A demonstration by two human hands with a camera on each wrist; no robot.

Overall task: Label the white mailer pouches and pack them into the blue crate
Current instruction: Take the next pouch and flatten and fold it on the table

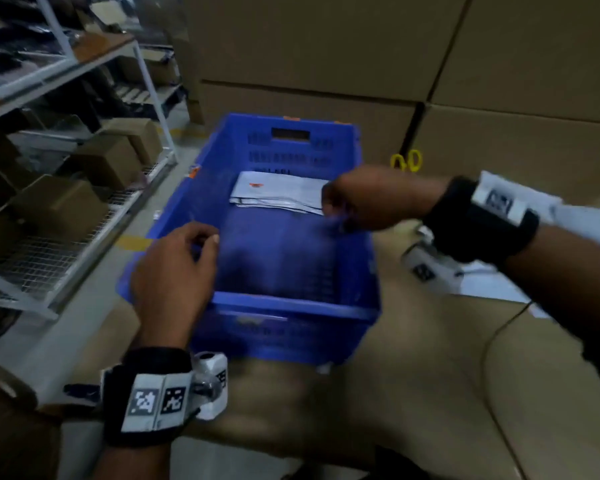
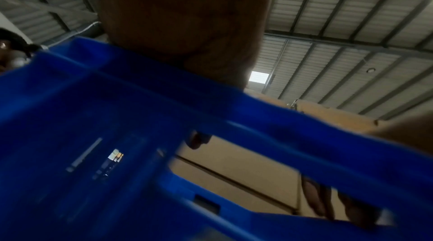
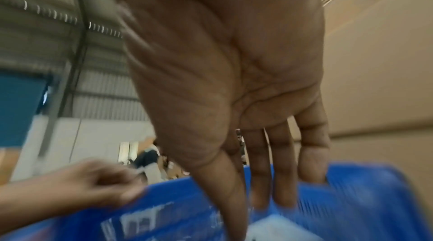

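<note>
cartons [image 1: 326,39] stacked behind; blue crate [image 1: 222,188] on a cardboard surface [image 1: 413,358], white mailer pouches [image 1: 278,192] flat at its far end, their orange mark unreadable. left hand [image 1: 174,271] loosely curled at the near-left rim, grip released; right hand [image 1: 368,199] over the pouches, fingers straight.

blue crate [image 1: 284,303]: moulded plastic, slotted | mailer pouches [image 1: 278,192]: glossy white film | boxes [image 1: 520,140]: matt brown cardboard | left shelving [image 1: 153,81]: white metal, wire mesh
</note>
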